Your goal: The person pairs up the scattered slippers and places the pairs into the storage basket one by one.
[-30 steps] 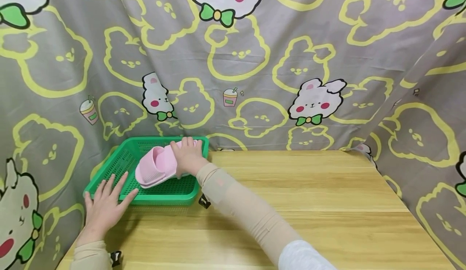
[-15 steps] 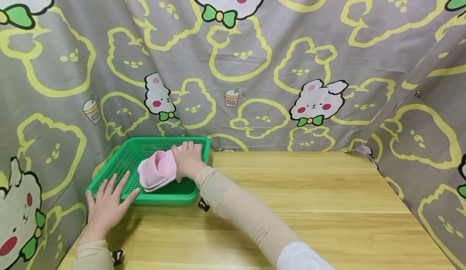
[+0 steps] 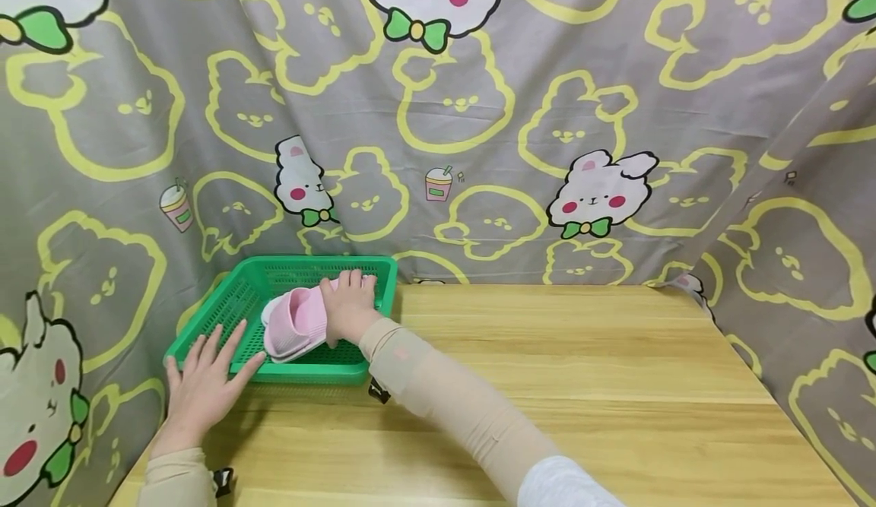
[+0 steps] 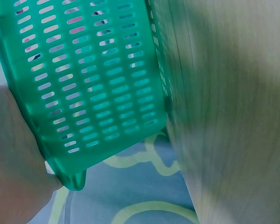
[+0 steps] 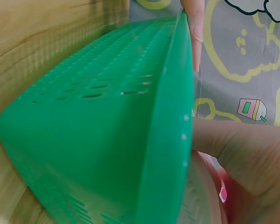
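Note:
In the head view a green plastic basket (image 3: pixel 308 372) stands at the table's back left. My right hand (image 3: pixel 350 308) reaches into it and grips a pink slipper (image 3: pixel 290 326) by its heel half, fingers over the top. A pale edge shows beneath and left of that slipper; whether it is a second one I cannot tell. My left hand (image 3: pixel 205 387) rests on the basket's near left rim with fingers spread and straight. The left wrist view has the slotted basket wall (image 4: pixel 93 93) beside that hand (image 4: pixel 18 163). In the right wrist view the rim partly hides the slipper (image 5: pixel 203 193).
The wooden table (image 3: pixel 547 370) stretches to the right of the basket. A patterned grey curtain (image 3: pixel 479 112) surrounds the table at the back and sides. Small black clips (image 3: pixel 379 391) show near the basket's front right corner and by the left forearm.
My right hand has lowered slightly with the pink slipper, which now sits deeper in the basket. The left hand keeps its place on the rim. The whole head view has shifted a little.

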The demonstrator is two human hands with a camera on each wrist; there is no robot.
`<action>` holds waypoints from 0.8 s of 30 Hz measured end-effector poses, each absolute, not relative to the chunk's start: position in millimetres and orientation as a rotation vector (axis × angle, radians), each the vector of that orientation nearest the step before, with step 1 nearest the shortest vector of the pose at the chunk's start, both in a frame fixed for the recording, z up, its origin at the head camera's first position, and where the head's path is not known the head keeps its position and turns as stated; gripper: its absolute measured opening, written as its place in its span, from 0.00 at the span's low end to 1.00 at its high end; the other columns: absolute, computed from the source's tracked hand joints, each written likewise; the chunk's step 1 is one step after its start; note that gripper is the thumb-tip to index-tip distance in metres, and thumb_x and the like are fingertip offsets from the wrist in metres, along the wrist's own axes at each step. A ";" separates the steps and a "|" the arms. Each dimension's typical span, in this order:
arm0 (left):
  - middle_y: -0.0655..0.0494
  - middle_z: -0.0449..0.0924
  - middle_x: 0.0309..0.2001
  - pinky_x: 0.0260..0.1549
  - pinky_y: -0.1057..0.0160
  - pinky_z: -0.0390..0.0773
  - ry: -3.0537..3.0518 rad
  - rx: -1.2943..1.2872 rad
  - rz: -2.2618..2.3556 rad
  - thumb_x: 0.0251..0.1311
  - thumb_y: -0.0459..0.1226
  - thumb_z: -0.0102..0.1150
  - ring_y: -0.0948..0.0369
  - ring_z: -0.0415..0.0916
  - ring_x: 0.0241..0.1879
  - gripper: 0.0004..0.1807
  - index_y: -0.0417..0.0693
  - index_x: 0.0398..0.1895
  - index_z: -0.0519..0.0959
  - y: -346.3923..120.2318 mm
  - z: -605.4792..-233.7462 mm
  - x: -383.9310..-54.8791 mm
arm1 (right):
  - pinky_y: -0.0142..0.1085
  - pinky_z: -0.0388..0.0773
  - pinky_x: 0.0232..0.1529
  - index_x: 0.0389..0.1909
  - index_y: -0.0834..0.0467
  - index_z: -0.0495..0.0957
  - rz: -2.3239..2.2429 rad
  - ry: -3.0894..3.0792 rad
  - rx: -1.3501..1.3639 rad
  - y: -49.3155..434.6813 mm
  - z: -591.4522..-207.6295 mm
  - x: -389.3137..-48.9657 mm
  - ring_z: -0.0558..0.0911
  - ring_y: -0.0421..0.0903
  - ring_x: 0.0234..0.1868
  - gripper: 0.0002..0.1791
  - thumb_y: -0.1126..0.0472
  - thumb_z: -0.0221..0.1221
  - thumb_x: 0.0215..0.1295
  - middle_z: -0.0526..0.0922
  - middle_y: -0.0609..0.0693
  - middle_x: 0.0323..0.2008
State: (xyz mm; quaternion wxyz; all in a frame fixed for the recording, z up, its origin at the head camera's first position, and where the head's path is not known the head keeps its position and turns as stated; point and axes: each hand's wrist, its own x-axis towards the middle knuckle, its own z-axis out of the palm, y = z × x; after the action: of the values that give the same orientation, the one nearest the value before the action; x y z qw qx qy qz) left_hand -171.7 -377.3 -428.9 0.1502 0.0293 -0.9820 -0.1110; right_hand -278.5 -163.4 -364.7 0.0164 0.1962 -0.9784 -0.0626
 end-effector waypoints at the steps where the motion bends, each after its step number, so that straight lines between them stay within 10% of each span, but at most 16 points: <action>1: 0.42 0.39 0.71 0.52 0.30 0.16 -2.821 0.084 -0.320 0.58 0.62 0.40 0.36 0.34 0.67 0.39 0.72 0.69 0.38 -377.4 -429.1 -171.8 | 0.51 0.56 0.58 0.64 0.36 0.47 -0.204 -3.046 0.606 -164.6 -365.2 -277.9 0.54 0.52 0.64 0.60 0.33 0.69 0.25 0.57 0.51 0.61; 24: 0.41 0.40 0.70 0.52 0.29 0.18 -2.817 0.069 -0.330 0.58 0.62 0.39 0.36 0.35 0.67 0.38 0.71 0.69 0.39 -376.4 -426.4 -168.9 | 0.50 0.57 0.59 0.65 0.37 0.47 -0.226 -3.018 0.643 -180.6 -379.5 -266.7 0.57 0.51 0.64 0.56 0.34 0.66 0.32 0.59 0.53 0.61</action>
State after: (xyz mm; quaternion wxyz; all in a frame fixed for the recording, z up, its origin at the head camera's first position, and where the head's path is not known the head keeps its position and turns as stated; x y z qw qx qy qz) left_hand -168.9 -376.4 -426.4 0.1517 0.0241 -0.9814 -0.1151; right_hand -266.7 -180.6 -379.5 0.0240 0.2077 -0.9752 -0.0730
